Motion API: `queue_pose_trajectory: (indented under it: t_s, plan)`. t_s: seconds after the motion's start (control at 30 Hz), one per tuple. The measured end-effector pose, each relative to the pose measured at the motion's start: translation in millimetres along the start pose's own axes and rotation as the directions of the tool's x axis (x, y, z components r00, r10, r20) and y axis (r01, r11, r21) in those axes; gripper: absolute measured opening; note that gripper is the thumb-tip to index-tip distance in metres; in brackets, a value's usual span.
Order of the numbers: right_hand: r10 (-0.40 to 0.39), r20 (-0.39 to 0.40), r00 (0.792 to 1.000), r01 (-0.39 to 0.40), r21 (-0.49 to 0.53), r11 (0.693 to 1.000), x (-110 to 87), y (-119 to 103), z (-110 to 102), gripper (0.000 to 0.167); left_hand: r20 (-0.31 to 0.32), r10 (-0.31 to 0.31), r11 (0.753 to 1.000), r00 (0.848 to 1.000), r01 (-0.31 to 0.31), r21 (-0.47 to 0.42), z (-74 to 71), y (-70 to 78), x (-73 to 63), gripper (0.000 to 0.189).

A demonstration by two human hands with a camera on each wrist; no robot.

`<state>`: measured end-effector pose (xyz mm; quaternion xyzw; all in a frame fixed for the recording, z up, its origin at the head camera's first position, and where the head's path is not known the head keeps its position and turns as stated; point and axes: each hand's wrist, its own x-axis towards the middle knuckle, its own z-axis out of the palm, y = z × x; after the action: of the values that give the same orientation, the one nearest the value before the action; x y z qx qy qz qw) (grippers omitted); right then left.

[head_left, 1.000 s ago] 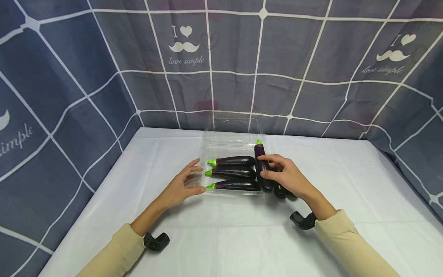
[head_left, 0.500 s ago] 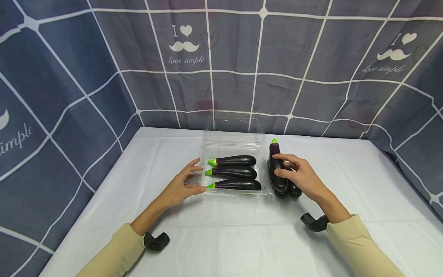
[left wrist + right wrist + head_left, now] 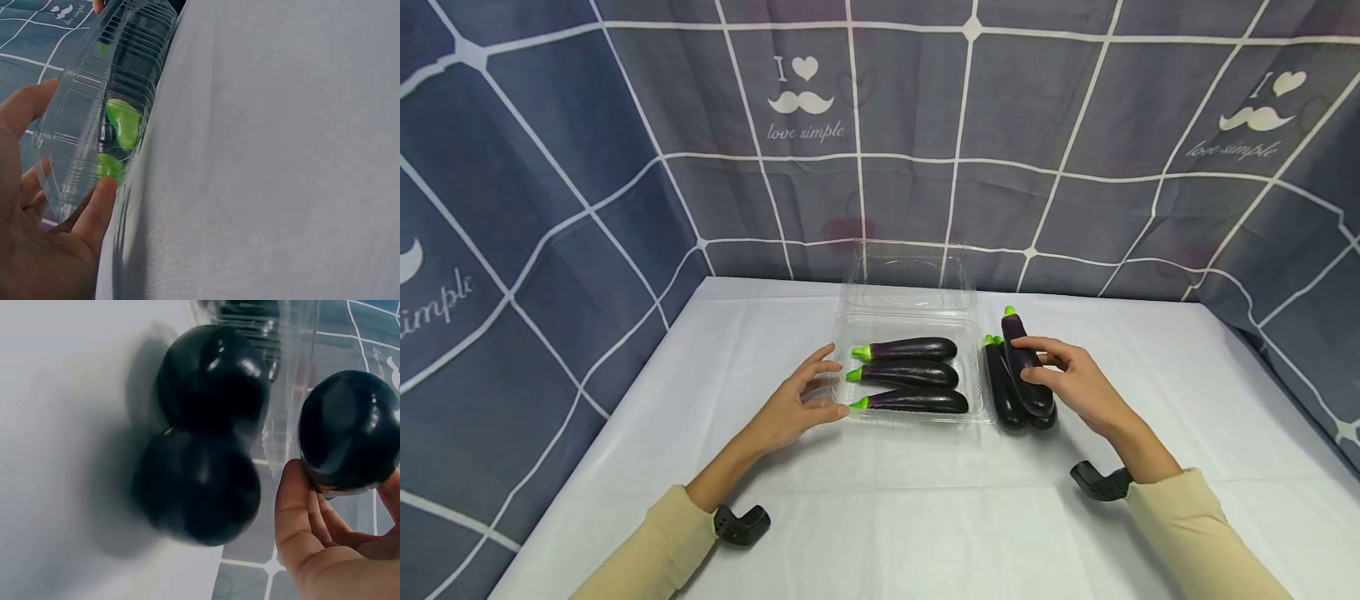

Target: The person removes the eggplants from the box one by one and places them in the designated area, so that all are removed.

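Note:
In the head view, my right hand (image 3: 1075, 385) grips a dark purple eggplant (image 3: 1024, 367) with a green stem end, thumb and fingers on its sides. Beneath it, two more eggplants (image 3: 1002, 392) lie side by side on the white cloth; the right wrist view shows a gap between them and the held eggplant (image 3: 350, 431). To their left is a clear plastic clamshell box (image 3: 979, 400) with three eggplants (image 3: 910, 375) lying crosswise, stems left. My left hand (image 3: 788, 408) touches the box's left end with spread fingers, the thumb near its front corner.
The box's hinged lid (image 3: 910, 279) stands raised at the back, before a grey checked curtain (image 3: 925, 200). A white cloth (image 3: 880, 517) covers the table. Each wrist carries a black band mount (image 3: 741, 525).
My right hand has carried its eggplant rightward, from over the box's right edge to above the two eggplants beside it. My left hand has stayed at the box's left end.

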<state>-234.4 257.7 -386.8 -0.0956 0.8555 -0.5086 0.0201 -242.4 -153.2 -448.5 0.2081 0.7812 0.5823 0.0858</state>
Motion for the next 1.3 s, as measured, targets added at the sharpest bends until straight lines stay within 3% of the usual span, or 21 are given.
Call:
queue_pose_trajectory:
  t_s: [0.53,1.1,1.3]
  plan:
    - [0.035,-0.043,0.998,-0.037,-0.047,0.998,-8.4,25,-23,0.048,-0.001,-0.006,1.000,1.000,0.006,-0.010,-0.1,2.3,-0.8,0.060]
    - [0.057,-0.014,0.998,-0.058,-0.010,0.998,-13.0,42,-33,0.046,0.002,-0.006,1.000,1.000,0.006,-0.006,0.7,0.9,-0.3,0.061]
    - [0.114,0.016,0.993,-0.113,-0.039,0.993,-13.9,46,-37,0.048,0.001,-0.008,1.000,1.000,0.008,-0.003,0.6,2.5,-0.5,0.061]
